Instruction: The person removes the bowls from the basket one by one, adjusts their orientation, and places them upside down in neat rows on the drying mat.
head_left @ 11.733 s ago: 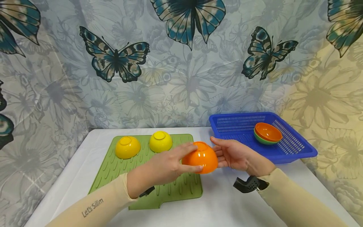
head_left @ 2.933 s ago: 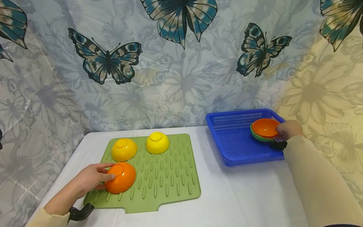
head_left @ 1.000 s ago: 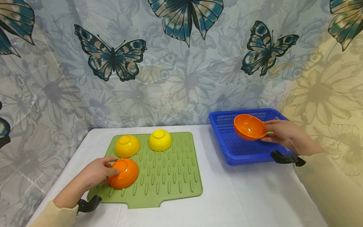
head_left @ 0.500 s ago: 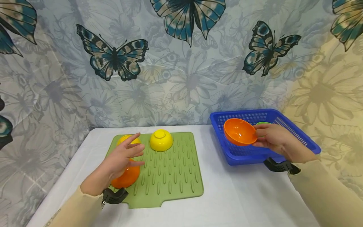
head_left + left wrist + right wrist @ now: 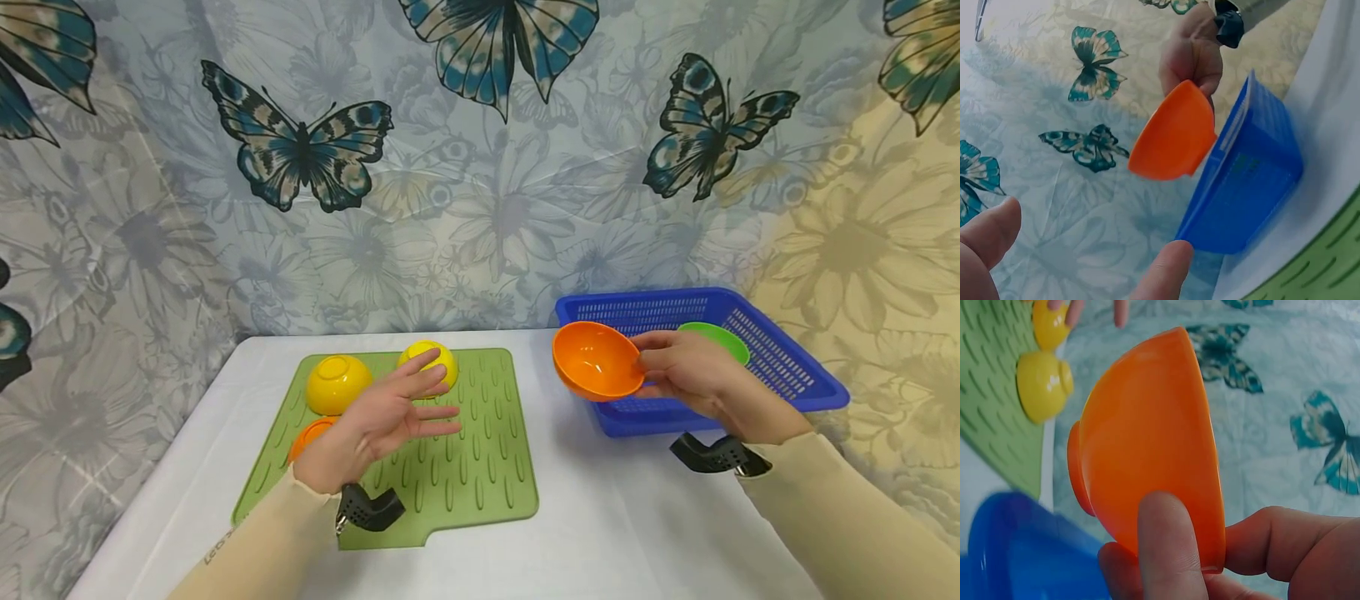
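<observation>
My right hand (image 5: 693,373) pinches the rim of an orange bowl (image 5: 596,362), holding it mouth up and tilted, over the left front corner of the blue basket (image 5: 637,417). In the right wrist view, thumb and fingers grip the wall of that orange bowl (image 5: 1147,437). My left hand (image 5: 386,417) is spread, fingers straight, above the green drying mat (image 5: 480,467), holding nothing. Beneath and behind it, another orange bowl (image 5: 306,435) lies upside down, mostly hidden by the wrist. Two yellow bowls, one darker (image 5: 337,385) and one brighter (image 5: 448,367), sit upside down at the mat's back.
Inside the basket, a green bowl (image 5: 722,340) rests mouth up at the right, partly covered by my right hand. White cloth (image 5: 585,533) covers the table. A butterfly-print curtain (image 5: 480,233) hangs right behind the table.
My right hand has lifted the orange bowl off the green one and moved it left, toward the basket's corner. My left hand has let go of the mat's orange bowl and moved right.
</observation>
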Action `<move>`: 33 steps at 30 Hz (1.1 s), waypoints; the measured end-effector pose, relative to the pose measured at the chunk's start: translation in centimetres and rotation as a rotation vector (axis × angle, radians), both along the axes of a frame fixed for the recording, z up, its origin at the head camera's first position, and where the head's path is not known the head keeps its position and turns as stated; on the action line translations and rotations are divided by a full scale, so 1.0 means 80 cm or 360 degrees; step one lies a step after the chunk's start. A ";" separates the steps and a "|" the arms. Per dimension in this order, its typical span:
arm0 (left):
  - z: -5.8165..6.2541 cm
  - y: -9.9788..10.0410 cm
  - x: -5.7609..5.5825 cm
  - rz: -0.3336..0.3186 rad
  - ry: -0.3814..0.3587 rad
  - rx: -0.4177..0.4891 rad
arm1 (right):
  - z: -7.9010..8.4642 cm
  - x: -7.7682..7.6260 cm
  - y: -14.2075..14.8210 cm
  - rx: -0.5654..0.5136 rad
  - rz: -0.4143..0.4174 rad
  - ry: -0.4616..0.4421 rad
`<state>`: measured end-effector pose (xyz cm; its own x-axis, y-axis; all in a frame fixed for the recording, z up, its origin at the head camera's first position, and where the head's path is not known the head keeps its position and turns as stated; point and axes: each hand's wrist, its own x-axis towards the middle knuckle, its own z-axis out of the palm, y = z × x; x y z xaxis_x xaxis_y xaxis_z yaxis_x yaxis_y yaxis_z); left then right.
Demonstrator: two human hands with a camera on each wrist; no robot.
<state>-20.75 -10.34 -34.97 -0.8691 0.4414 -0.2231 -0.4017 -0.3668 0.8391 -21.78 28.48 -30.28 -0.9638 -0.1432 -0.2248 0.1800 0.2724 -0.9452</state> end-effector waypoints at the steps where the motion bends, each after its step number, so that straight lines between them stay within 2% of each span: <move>1: 0.000 0.005 0.000 -0.0013 -0.0003 0.0016 | 0.000 0.002 -0.004 -0.0004 0.0005 0.0004; 9: 0.005 0.043 0.003 -0.0088 -0.0033 0.0060 | -0.004 0.011 -0.031 -0.0048 0.0082 0.0015; 17: 0.004 0.069 0.006 -0.0175 -0.0053 0.0117 | -0.007 0.022 -0.051 -0.0051 0.0152 0.0021; 24: 0.001 0.077 0.006 -0.0267 -0.0027 0.0158 | -0.009 0.027 -0.064 -0.0081 0.0156 -0.0025; 33: 0.000 0.078 0.009 -0.0271 -0.0045 0.0173 | -0.010 0.033 -0.074 -0.0118 0.0198 -0.0022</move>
<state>-20.06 -4.13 -35.01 -0.7738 0.6045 -0.1894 -0.4886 -0.3792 0.7858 -19.17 22.59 -31.08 -0.9346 -0.2780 -0.2221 0.1621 0.2228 -0.9613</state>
